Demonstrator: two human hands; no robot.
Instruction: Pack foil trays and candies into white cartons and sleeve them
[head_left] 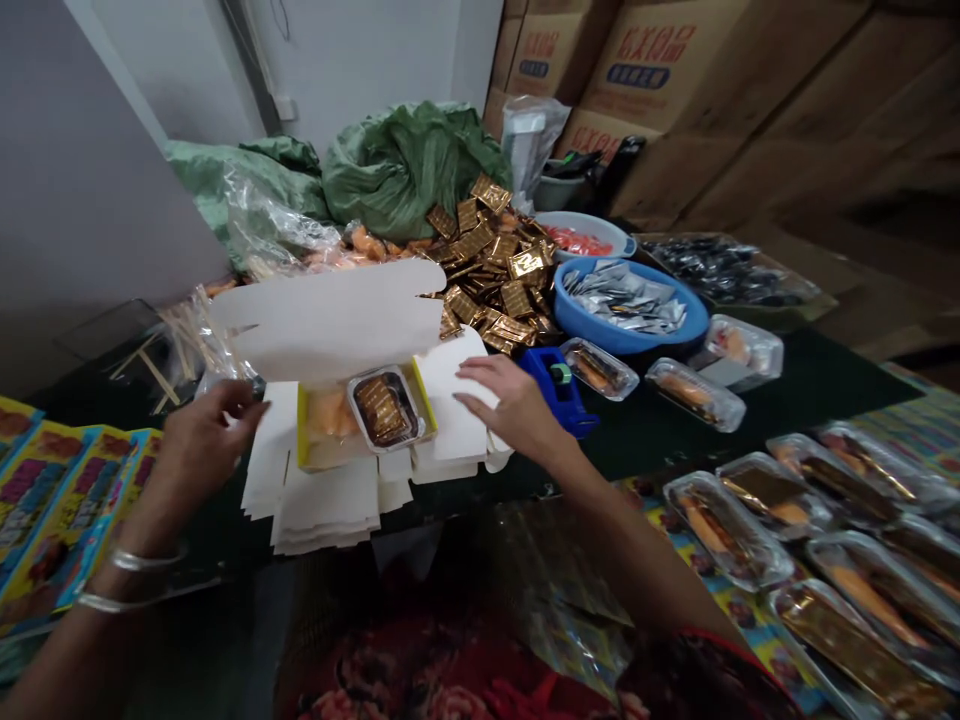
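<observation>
We read a red 品 on the cartons (652,45); our right hand (514,405) spreads wide over a flap (454,410) of the open box (304,430), which lies on the counter (806,375), tray (360,396) inside; our left hand (199,440) curls beside it, whether gripping we cannot tell.

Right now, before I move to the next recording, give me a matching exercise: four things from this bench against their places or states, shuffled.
1. right hand
2. blue basin
3. loose gold packets
4. open box

A. filled with silvery packets
B. yellow-walled, with a tray inside
C. heaped in front of a green bag
D. fingers spread, at a white flap

Pairs: 1-D, 2-A, 3-C, 4-B
</observation>
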